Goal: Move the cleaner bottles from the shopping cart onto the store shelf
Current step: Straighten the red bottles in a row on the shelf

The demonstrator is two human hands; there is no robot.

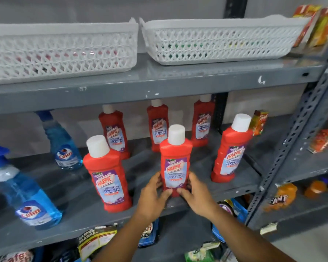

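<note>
Red Harpic bathroom cleaner bottle (175, 163) with a white cap stands upright near the front edge of the grey metal shelf (74, 214), label facing me. My left hand (152, 195) and right hand (196, 193) cup its lower body from either side, fingers curled round the base and touching the plastic; both hands are partly closed on this one bottle.

Front row, same shelf: one matching red Harpic bottle at left (107, 176), one at right (230, 150), each well apart from the held bottle. Back row: three more red Harpic bottles (157, 125), upright, near the rear wall.

Further left I see two blue Colin spray bottles, one at the back (62, 142) and one at the front (25, 191), the front one tilted in this wide view.

On the shelf above sit two white lattice baskets, the left one (61, 52) and the right one (220, 40), side by side. Contents too blurred to name.

On the adjoining rack to the right are red-orange cartons (324, 139) and, lower down, orange Fanta bottles (280, 197).
</note>
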